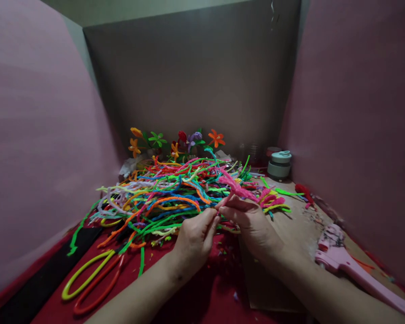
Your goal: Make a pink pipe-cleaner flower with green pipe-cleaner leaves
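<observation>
My left hand (195, 238) and my right hand (251, 222) meet in the middle of the view, both pinched on a pink pipe cleaner piece (238, 189) that sticks up and back from my fingertips. Its fuzzy strands fan out above my right hand. Just behind my hands lies a big tangled pile of coloured pipe cleaners (168, 193) in orange, green, blue, pink and yellow. It spreads over the red cloth (202, 292) on the table.
Finished pipe cleaner flowers (175, 141) stand at the back. A small round teal container (279, 164) sits back right. A pink tool (344, 263) lies at the right on brown cardboard (300, 234). Yellow and orange loops (91, 279) lie front left. Pink walls close both sides.
</observation>
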Tool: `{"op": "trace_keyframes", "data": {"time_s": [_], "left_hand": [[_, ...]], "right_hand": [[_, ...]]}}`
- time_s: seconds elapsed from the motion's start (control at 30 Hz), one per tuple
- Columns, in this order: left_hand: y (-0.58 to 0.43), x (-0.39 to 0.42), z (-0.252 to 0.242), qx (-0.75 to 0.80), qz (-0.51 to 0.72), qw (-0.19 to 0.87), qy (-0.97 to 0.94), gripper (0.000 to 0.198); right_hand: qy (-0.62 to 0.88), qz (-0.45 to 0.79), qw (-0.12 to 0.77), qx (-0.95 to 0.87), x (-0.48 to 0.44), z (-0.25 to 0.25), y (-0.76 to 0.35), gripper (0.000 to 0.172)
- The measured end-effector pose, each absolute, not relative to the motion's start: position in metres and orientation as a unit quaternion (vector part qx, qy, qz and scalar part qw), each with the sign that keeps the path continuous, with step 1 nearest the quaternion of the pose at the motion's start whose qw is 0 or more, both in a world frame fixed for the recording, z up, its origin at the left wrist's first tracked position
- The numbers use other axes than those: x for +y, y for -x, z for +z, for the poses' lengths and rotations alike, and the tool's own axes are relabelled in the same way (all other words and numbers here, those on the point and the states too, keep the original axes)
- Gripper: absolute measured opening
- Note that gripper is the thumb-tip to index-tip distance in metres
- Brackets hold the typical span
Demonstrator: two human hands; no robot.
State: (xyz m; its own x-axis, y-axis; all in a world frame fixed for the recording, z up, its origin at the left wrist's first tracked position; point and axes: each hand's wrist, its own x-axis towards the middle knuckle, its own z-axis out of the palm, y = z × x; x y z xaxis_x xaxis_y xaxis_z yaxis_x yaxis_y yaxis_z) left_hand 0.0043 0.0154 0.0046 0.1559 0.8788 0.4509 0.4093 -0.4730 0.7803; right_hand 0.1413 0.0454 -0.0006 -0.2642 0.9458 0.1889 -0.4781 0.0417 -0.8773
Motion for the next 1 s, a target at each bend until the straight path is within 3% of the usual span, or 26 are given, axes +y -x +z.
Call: {"op": "trace_keyframes", "data": {"time_s": [0.13,0.33,0.47,0.77,1.0], "left_hand": [[-0.006,0.016,0.007,0.473,0.469,0.308,-0.679,0.019],[-0.011,0.015,0.01,0.426,0.462,0.585,-0.513,0.022],[-0.01,0.017,0.006,0.333,0.474,0.693,-0.43,0.019],[0.0,0.022,-0.004,0.177,0.415,0.802,-0.39,0.019],[0.006,0.026,-0.007,0.181,0.39,0.808,-0.403,0.02]], "right_hand": [[0.255,0.641,0.557,-0.463,0.044,0.002,-0.14,0.009],[0.221,0.664,0.515,-0.496,0.047,0.005,-0.145,0.013],[0.211,0.702,0.472,-0.49,0.052,0.002,-0.148,0.02],[0.185,0.738,0.453,-0.464,0.05,0.0,-0.144,0.016],[0.201,0.716,0.474,-0.471,0.048,-0.004,-0.144,0.011]]}}
